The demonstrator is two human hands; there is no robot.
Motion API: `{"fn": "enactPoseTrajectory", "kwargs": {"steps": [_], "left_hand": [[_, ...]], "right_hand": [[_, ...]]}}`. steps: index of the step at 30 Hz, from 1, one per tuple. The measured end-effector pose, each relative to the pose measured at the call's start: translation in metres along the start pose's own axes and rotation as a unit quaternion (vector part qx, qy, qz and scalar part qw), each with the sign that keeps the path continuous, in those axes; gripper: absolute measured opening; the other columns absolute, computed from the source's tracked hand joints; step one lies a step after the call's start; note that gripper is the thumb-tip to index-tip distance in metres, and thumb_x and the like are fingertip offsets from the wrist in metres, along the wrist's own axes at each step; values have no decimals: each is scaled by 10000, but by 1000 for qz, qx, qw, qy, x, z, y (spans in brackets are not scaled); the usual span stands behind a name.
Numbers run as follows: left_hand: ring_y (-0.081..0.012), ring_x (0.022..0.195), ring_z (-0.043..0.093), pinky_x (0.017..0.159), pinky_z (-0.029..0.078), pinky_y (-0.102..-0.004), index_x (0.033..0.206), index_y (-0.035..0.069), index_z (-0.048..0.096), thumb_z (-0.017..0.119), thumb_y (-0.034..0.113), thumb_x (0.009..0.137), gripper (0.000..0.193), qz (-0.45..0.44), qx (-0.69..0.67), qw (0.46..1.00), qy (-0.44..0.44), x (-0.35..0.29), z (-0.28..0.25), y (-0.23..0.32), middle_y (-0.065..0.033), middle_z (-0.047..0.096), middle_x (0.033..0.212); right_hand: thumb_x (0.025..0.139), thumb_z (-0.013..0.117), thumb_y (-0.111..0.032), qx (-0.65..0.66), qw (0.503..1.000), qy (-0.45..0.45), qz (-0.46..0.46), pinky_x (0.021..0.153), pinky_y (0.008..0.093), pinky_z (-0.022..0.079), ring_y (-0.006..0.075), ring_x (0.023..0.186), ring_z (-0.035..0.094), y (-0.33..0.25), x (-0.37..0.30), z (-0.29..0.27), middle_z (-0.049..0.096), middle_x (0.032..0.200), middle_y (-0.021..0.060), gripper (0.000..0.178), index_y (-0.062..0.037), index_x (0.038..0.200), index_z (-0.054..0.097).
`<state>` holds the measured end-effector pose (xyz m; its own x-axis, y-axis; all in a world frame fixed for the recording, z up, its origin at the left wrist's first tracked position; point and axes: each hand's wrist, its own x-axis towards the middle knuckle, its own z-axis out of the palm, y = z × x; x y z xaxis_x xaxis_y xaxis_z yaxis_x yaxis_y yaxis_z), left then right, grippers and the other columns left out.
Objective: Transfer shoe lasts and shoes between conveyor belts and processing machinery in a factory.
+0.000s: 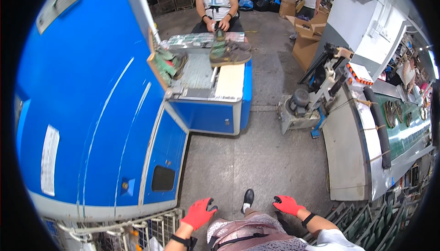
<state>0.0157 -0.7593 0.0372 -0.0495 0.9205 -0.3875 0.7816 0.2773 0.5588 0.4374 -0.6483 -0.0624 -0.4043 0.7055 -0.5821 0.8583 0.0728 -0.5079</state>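
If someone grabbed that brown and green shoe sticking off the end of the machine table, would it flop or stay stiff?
The shoe would probably keep its shape: its thick dark sole looks firm, though the upper may bend a little. It likely feels light for its size. It hangs partly over the table's edge, so a small push might tip it off.

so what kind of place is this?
Most likely a shoe factory floor. A big blue machine feeds out shoes to a seated person at its far end, a conveyor line runs on the right, and cardboard boxes sit behind. The wearer's red-gloved left hand and right hand are both empty.
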Motion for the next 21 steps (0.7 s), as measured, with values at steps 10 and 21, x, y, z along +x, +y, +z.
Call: {"fn": "enactPoseTrajectory", "kwargs": {"steps": [10,21], "left_hand": [[-415,1363,420,1133,355,-482,1461,11,403,804,430,763,907,170,190,958,128,370,-135,143,-257,473,1424],[-399,1244,474,1021,371,-534,1440,33,426,702,327,819,741,155,353,878,283,762,-294,184,-239,485,1356]], "right_hand": [[869,719,-299,147,960,227,-65,928,412,532,346,1068,674,-19,170,-218,702,1162,163,473,-58,1269,646],[804,775,-199,36,930,303,-207,1062,456,439,375,1260,548,-105,461,-518,596,1335,207,693,-29,1417,500]]}}
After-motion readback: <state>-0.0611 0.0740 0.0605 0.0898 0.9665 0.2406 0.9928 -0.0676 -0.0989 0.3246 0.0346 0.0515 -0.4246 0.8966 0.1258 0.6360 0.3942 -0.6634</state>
